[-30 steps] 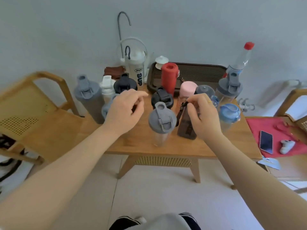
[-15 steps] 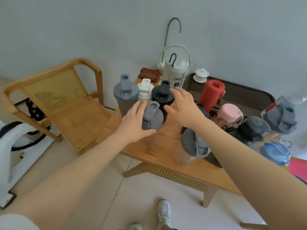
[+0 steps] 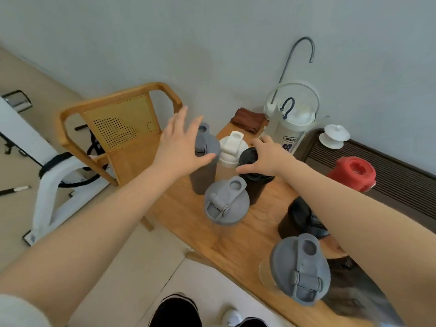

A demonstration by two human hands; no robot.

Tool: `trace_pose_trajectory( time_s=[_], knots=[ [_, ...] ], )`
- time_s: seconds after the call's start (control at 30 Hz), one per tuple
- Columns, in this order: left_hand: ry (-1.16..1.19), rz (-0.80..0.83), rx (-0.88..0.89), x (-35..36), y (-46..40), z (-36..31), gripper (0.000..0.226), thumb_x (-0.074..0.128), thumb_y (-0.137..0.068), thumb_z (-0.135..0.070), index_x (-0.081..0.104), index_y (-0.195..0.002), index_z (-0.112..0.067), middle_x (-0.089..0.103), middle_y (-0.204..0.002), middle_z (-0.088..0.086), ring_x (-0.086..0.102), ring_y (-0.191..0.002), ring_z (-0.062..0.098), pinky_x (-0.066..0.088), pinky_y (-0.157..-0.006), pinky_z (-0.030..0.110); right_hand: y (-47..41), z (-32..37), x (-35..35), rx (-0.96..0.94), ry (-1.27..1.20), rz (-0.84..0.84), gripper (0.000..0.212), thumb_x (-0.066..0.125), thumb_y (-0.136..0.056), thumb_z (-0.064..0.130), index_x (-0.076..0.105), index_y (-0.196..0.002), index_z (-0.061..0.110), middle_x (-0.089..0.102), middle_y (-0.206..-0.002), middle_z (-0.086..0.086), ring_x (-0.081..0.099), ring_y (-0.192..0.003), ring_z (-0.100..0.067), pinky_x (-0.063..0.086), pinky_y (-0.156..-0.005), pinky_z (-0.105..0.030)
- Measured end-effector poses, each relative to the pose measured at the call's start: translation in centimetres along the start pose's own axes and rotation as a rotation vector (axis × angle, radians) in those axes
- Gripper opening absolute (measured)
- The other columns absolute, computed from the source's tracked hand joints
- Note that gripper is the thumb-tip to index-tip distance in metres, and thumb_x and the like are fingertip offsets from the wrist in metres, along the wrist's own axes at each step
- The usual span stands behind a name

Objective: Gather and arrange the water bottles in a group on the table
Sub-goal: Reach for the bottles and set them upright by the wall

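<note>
Several bottles stand on the wooden table (image 3: 186, 208). My left hand (image 3: 180, 145) is spread open against the lid of a tall grey bottle (image 3: 203, 175) at the table's left end, thumb touching it. My right hand (image 3: 267, 156) curls over the lid of a black bottle (image 3: 256, 187) beside it. A white-lidded bottle (image 3: 232, 148) stands between the two. Nearer me are a grey-lidded clear shaker (image 3: 226, 202), a second one (image 3: 299, 267) at the front edge, and a dark bottle (image 3: 295, 218) partly hidden by my right arm. A red bottle (image 3: 354, 173) stands further right.
A large white jug-style bottle (image 3: 292, 121), a brown cloth (image 3: 247, 119) and a white lidded cup (image 3: 333, 136) sit at the back by the wall. A dark slatted tray (image 3: 396, 180) fills the back right. A wooden chair (image 3: 122, 128) stands left of the table, with white exercise equipment (image 3: 47, 180) beyond it.
My view has swung left and closer. My left hand left the grey-lidded shaker and opened against the tall grey bottle. My right hand has settled on the black bottle's lid.
</note>
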State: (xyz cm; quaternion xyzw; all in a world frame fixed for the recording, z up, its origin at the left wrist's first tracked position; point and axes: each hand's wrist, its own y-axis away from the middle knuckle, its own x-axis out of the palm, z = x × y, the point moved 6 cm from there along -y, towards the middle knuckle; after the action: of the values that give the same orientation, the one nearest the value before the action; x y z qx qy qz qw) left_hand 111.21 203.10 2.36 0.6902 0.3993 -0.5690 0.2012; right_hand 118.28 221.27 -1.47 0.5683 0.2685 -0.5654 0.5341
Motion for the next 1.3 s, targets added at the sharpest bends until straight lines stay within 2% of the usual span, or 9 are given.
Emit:
trace_pose_trajectory(
  time_s=[0.1,0.27,0.4,0.5,0.63,0.77,0.87,1.0,1.3],
  knots=[
    [0.126,0.204,-0.111,1.9,-1.9,2.3,0.104,0.069,-0.066,-0.06,0.012,-0.146,-0.026,0.004,-0.156,0.007,0.02,-0.139,0.033,0.03,-0.106,0.046,-0.6,0.2,-0.1,0.038,0.025,0.06,0.084,0.068,-0.066,0.06,0.034,-0.129,0.016,0.034,-0.134,-0.013,0.047,-0.114,-0.039,0.046,-0.091,-0.05],
    [0.156,0.315,0.043,3.5,-4.2,2.2,0.112,0.072,-0.06,-0.062,0.007,-0.145,-0.029,0.03,-0.149,0.002,0.043,-0.126,0.027,0.046,-0.092,0.042,-1.8,0.8,-0.4,0.086,0.094,0.143,0.098,0.067,-0.064,0.064,0.024,-0.138,0.017,0.031,-0.142,-0.013,0.037,-0.125,-0.039,0.04,-0.098,-0.052],
    [0.233,0.419,0.236,3.8,-5.9,2.4,0.107,0.076,-0.065,-0.045,0.006,-0.144,-0.029,0.032,-0.147,0.002,0.043,-0.125,0.022,0.044,-0.085,0.031,-3.9,2.3,-3.9,0.146,-0.04,0.001,0.089,0.062,-0.074,0.06,0.023,-0.142,0.018,0.034,-0.142,-0.012,0.036,-0.127,-0.036,0.037,-0.102,-0.051],
    [0.258,0.422,0.346,2.5,-7.7,3.8,0.106,0.076,-0.063,-0.041,0.006,-0.143,-0.036,0.035,-0.144,0.0,0.044,-0.124,0.019,0.044,-0.086,0.03,-6.1,3.3,-4.3,0.18,-0.031,-0.021,0.084,0.063,-0.076,0.054,0.024,-0.142,0.019,0.032,-0.144,-0.011,0.037,-0.128,-0.034,0.038,-0.101,-0.048],
    [0.396,0.392,0.368,0.4,-11.1,5.6,0.103,0.076,-0.066,-0.038,0.009,-0.144,-0.034,0.035,-0.144,0.0,0.04,-0.127,0.019,0.037,-0.086,0.026,-8.3,4.7,-1.0,0.247,0.042,0.229,0.101,0.07,-0.07,0.055,0.012,-0.146,0.023,0.025,-0.149,-0.008,0.039,-0.129,-0.032,0.039,-0.101,-0.047],
    [0.391,0.441,0.429,1.3,-13.6,6.1,0.103,0.076,-0.067,-0.038,0.008,-0.144,-0.033,0.034,-0.145,0.0,0.037,-0.129,0.019,0.034,-0.086,0.025,-8.9,5.2,0.5,0.331,0.165,0.338,0.102,0.075,-0.063,0.055,0.018,-0.142,0.026,0.031,-0.14,-0.01,0.048,-0.117,-0.034,0.046,-0.089,-0.045],
    [0.409,0.478,0.447,2.9,-15.3,5.5,0.106,0.077,-0.067,-0.035,0.005,-0.145,-0.034,0.031,-0.147,0.001,0.035,-0.13,0.02,0.033,-0.088,0.026,-9.1,4.7,-0.5,0.356,0.168,0.263,0.09,0.074,-0.063,0.056,0.029,-0.134,0.022,0.042,-0.128,-0.008,0.051,-0.109,-0.031,0.044,-0.076,-0.04],
    [0.479,0.505,0.469,4.6,-18.1,3.5,0.107,0.076,-0.068,-0.033,0.003,-0.146,-0.033,0.028,-0.149,0.002,0.032,-0.133,0.022,0.035,-0.094,0.029,-9.7,2.6,-3.4,0.437,0.068,0.077,0.071,0.074,-0.068,0.047,0.039,-0.122,0.016,0.047,-0.12,-0.009,0.053,-0.102,-0.031,0.045,-0.078,-0.04],
    [0.507,0.43,0.503,6.3,-23.0,0.2,0.108,0.078,-0.067,-0.028,0.005,-0.147,-0.03,0.031,-0.148,0.005,0.032,-0.133,0.023,0.033,-0.1,0.033,-13.1,1.6,-3.8,0.337,-0.007,0.065,0.075,0.073,-0.071,0.046,0.036,-0.128,0.013,0.042,-0.124,-0.009,0.052,-0.104,-0.029,0.043,-0.078,-0.036]
  ],
)
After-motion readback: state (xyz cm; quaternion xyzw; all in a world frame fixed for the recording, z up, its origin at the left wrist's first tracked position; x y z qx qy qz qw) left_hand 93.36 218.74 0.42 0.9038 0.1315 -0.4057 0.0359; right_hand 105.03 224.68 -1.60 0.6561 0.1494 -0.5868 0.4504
